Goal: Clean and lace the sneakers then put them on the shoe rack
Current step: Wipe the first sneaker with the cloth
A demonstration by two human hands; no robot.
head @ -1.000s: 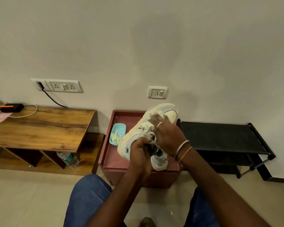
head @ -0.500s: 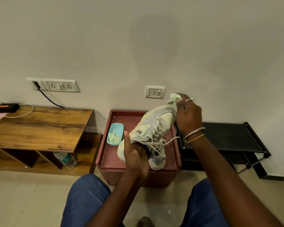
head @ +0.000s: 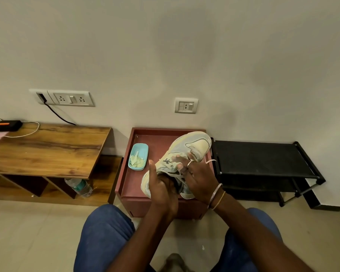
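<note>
A pale cream and grey sneaker (head: 192,146) is held tilted over the red side table (head: 130,173), toe pointing up and away. My left hand (head: 161,185) grips its heel end. My right hand (head: 200,177) lies over the lacing with its fingers curled on a lace, and the lace's end (head: 210,161) loops out to the right of the ring finger. Under my right wrist a bit of a second sneaker (head: 187,192) shows on the red table. The black shoe rack (head: 263,160) stands right beside it, its top shelf bare.
A light blue dish (head: 138,157) with pale scraps sits on the red table's left side. Left of that is a wooden table (head: 47,150) with a black device (head: 7,125) and cable; a water bottle (head: 80,186) lies beneath. My knees are below.
My right hand, raised above the toe half a second ago pulling a lace up, has come back down onto the lacing. The left hand keeps its grip on the heel.
</note>
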